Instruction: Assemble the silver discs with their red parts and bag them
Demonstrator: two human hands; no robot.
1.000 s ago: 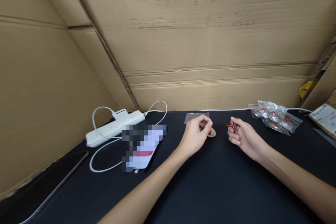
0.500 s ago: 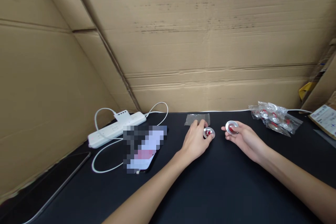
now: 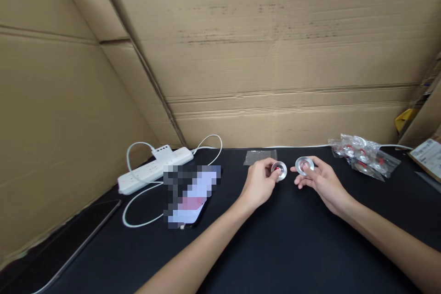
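A round silver metal disc [image 3: 282, 171] with a red centre is pinched between the thumb and fingers of my left hand [image 3: 259, 183], its dished face turned up to the right. Close by on the right, my right hand [image 3: 325, 186] grips a matching silver disc [image 3: 303, 162] with its thumb on the middle of the face. A narrow gap separates the two discs. Behind my left hand a flat clear plastic bag [image 3: 257, 156] lies on the black table [image 3: 292, 248].
Several clear bags holding silver and red pieces [image 3: 363, 156] are heaped at the back right. To the left are a phone [image 3: 196, 197], a white power strip [image 3: 155, 170] with cables, and a dark flat panel [image 3: 65, 243]. Cardboard walls [image 3: 241, 64] close off the back and left.
My left hand has turned and slightly raised its disc, so more of the dished face shows. The right disc has tilted a little; my right hand stays in nearly the same place.
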